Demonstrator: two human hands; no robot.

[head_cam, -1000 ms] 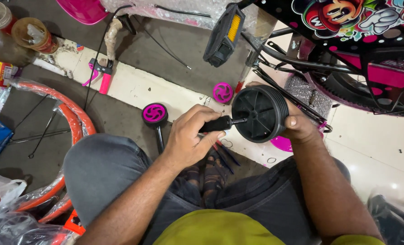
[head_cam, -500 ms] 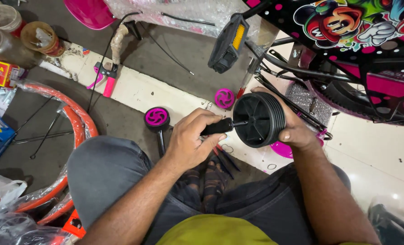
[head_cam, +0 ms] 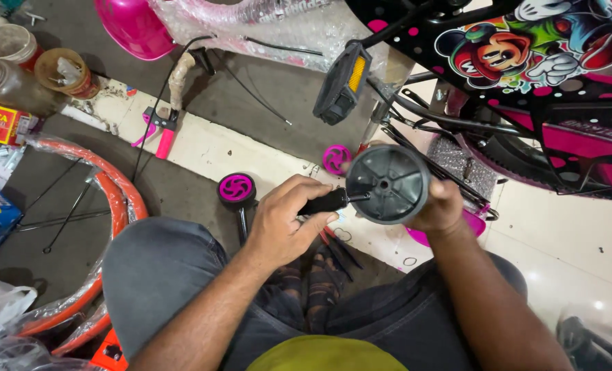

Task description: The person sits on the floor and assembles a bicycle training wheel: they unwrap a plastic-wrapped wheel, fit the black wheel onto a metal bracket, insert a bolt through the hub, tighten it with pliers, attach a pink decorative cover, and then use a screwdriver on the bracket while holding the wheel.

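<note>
Black wheel (head_cam: 387, 184) gripped by right hand (head_cam: 442, 206) — left hand (head_cam: 283, 221) clenches tool handle (head_cam: 323, 202) at its hub.

Bare forearms, grey trousers, yellow-green shirt hem.

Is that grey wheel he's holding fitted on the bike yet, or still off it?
Off. The grey wheel is held up in the right hand, clear of the bike.
</note>
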